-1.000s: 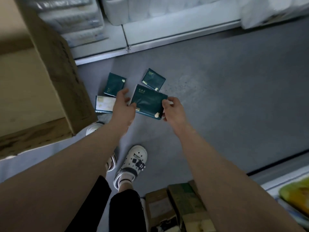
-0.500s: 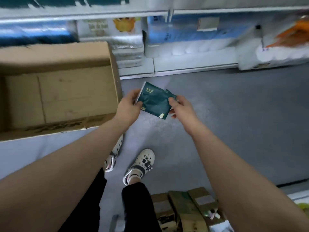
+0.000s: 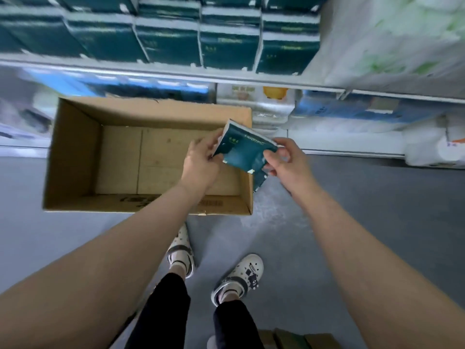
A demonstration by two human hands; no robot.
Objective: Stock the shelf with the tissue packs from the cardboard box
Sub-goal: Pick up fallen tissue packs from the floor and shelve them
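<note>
- Lifted since before: tissue packs (image 3: 239, 150), over right edge of cardboard box (image 3: 73, 152).
- Pinched between left hand (image 3: 201, 165) and right hand (image 3: 289, 168).
- Glossy dark-green flat rectangles.

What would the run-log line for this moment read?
left hand: grips tissue packs | right hand: pinches same packs | cardboard box: on floor, no packs visible inside | shelf: rows of green packs

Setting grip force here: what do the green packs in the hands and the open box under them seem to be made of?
The tissue packs: probably soft plastic film, dark green, slightly glossy; they crease between the left hand and the right hand. The cardboard box: plain brown board, matte, with a ragged rim and flap seams on its floor; likely corrugated, though no fluting shows.
</note>
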